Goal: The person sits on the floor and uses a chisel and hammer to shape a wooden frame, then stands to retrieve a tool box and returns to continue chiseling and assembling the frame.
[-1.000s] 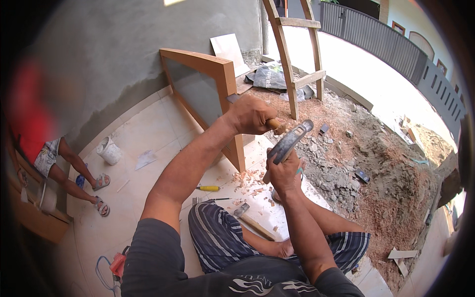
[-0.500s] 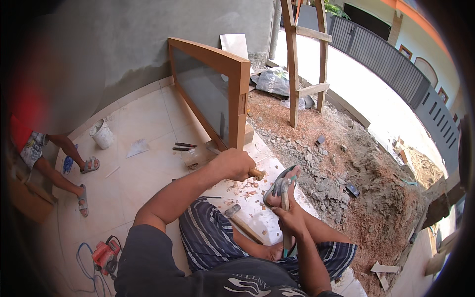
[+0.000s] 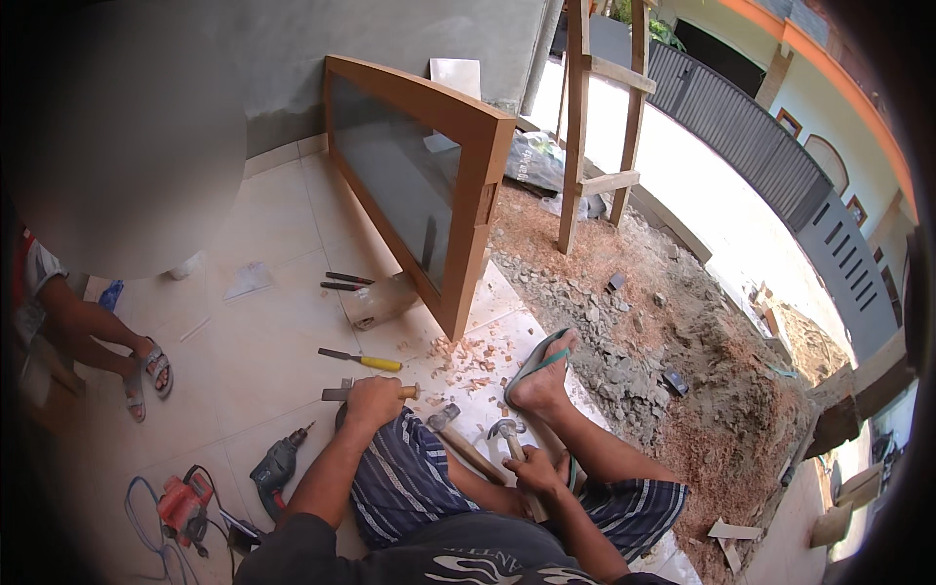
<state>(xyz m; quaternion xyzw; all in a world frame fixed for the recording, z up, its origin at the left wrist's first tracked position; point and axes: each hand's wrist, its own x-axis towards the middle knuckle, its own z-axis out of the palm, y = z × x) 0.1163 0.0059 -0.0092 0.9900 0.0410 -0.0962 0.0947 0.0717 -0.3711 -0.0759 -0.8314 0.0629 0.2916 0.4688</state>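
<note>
My left hand (image 3: 373, 403) is closed around a chisel (image 3: 409, 392) over my left knee; its flat metal blade points left and its wooden handle end sticks out to the right. In my right hand (image 3: 534, 471) is a claw hammer (image 3: 513, 447), gripped by the wooden handle with the head up, between my legs. A second hammer (image 3: 471, 452) lies on the floor beside my left shin. Ahead, a brown wooden door or window frame (image 3: 475, 146) with a dark glass pane stands on its long edge, apart from both hands. A yellow-handled chisel-like tool (image 3: 378, 363) lies beyond my left hand.
Wood shavings (image 3: 468, 361) litter the tiles below the frame. A wood block (image 3: 378, 300) and two dark-handled tools (image 3: 343, 281) lie left of it. A drill (image 3: 277, 470) and a red power tool (image 3: 185, 507) sit at my left. Rubble (image 3: 634, 341) and a wooden ladder (image 3: 575, 146) are right.
My left hand has drawn back from the frame's near corner to my left knee, with the chisel now pointing left. My right hand has shifted slightly left and down with the hammer.
</note>
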